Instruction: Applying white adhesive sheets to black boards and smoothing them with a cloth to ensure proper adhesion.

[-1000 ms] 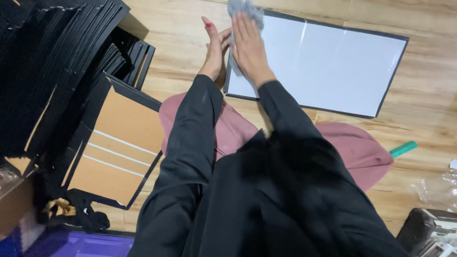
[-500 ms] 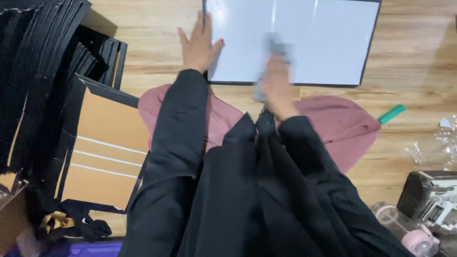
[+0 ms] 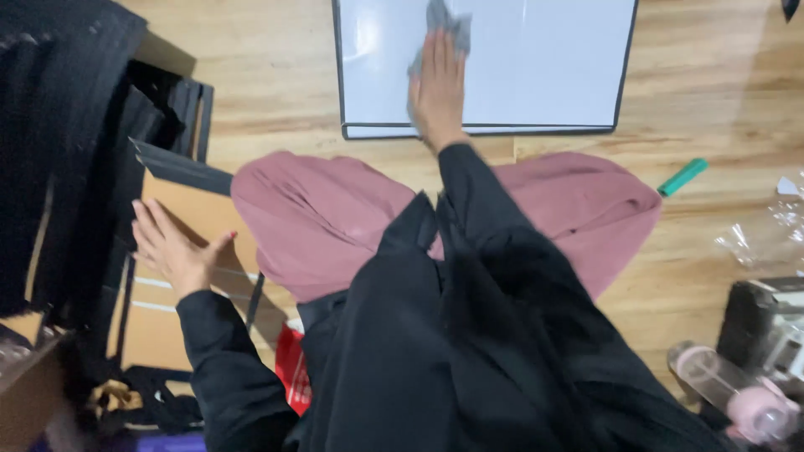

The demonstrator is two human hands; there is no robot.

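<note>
A: Looking down from a head camera, what sits furthest left?

B: A tall stack of black frames [image 3: 59,151]. Just right of it a brown backing board [image 3: 180,276] in a black frame lies on the wooden floor [image 3: 276,92]. The left hand [image 3: 172,251] rests on that board, fingers spread wide and flat, gripping nothing.

A: Was it there a moment ago?

B: No. Half a second ago the left hand pressed beside the near left corner of the white glazed frame [image 3: 536,67]; now it has come back to the brown board, well apart from that frame. The frame lies unsteadied, so the wiping seems to go on one-handed.

A: And the other hand?

B: The right hand [image 3: 437,92] lies flat on the white panel, fingers straight and close together, pressing a grey cloth [image 3: 440,29] that bunches out beyond the fingertips. It has moved forward from the frame's near edge onto the panel.

A: What else is around?

B: Below the right wrist are pink trouser knees [image 3: 335,218] and black sleeves. Right of the fingers, past the frame's corner, a green marker [image 3: 682,177] lies on the floor. Farther right sit crumpled clear plastic [image 3: 766,234], a dark box and a pink-capped bottle [image 3: 737,393]. Nothing lies between the cloth and the rest of the panel.
</note>
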